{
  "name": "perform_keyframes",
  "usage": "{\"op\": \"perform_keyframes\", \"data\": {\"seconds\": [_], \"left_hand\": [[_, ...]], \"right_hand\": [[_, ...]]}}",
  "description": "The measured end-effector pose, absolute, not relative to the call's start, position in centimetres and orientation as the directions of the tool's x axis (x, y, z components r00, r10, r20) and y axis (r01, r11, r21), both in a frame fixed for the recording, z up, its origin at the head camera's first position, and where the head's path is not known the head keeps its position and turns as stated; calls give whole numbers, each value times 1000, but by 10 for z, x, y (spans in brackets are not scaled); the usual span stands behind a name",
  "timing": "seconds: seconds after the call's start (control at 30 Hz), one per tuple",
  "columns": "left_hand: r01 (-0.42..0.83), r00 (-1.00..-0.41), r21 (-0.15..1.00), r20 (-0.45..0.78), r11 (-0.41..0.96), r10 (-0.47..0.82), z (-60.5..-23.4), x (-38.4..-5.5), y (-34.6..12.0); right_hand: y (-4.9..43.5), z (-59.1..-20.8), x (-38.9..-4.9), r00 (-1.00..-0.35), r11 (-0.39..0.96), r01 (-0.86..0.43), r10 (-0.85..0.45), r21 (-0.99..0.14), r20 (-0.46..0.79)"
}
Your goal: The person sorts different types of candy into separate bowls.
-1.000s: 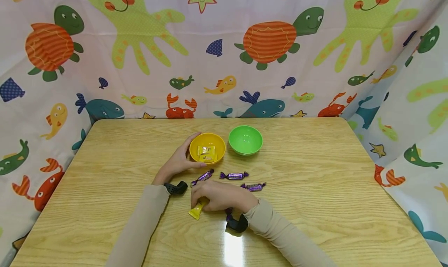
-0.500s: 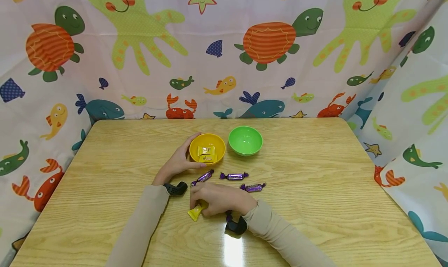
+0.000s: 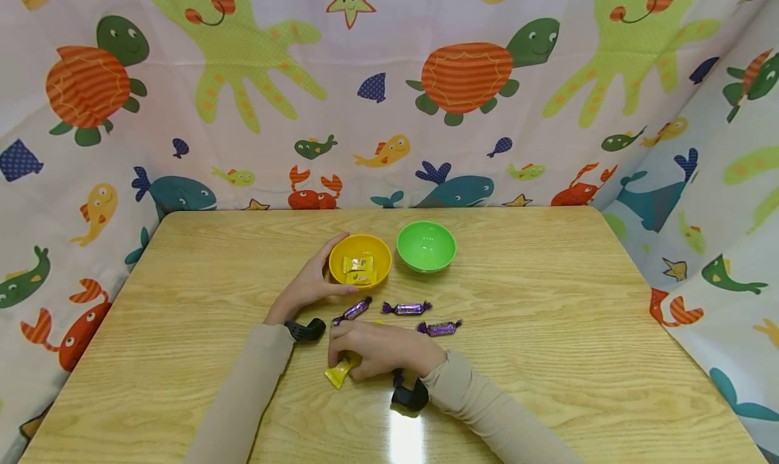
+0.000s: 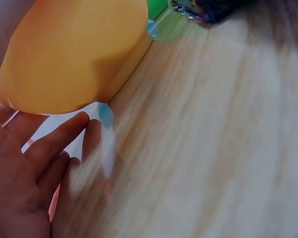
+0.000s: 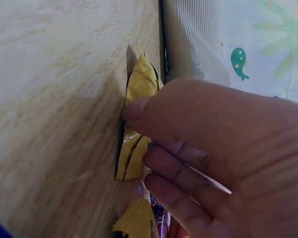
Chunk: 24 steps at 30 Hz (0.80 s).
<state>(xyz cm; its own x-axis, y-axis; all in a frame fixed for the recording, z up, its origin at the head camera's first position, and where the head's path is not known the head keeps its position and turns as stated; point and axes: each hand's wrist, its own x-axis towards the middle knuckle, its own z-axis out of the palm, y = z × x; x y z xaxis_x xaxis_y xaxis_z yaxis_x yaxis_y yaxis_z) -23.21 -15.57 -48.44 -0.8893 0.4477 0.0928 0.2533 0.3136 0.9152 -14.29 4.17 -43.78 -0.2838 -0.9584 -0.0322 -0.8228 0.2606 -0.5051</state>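
My left hand holds the yellow bowl from its left side, thumb along the near rim and fingers round the far side. Inside lie two yellow-wrapped candies. Its orange-yellow outer wall fills the upper left of the left wrist view, fingers below it. On the table, my right hand pinches a yellow-wrapped candy. In the right wrist view my thumb lies across that candy's wrapper; two wrapper ends show side by side below, and I cannot tell whether they belong to one candy.
A green bowl stands right of the yellow one. Purple-wrapped candies lie nearby: one tilted, one level, one farther right. Another yellow wrapper shows below my right hand. A patterned curtain hangs behind the table.
My right hand has shifted very slightly left with the yellow-wrapped candy. A bit of yellow wrapper now shows behind its knuckles. The left hand keeps its place at the bowl.
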Motion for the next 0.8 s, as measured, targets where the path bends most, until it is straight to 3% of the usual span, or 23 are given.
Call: {"op": "perform_keyframes", "data": {"seconds": [0.8], "left_hand": [[267, -885, 916, 111, 299, 452, -489, -233, -156]], "right_hand": [[46, -432, -147, -267, 215, -797, -964, -565, 9]]}}
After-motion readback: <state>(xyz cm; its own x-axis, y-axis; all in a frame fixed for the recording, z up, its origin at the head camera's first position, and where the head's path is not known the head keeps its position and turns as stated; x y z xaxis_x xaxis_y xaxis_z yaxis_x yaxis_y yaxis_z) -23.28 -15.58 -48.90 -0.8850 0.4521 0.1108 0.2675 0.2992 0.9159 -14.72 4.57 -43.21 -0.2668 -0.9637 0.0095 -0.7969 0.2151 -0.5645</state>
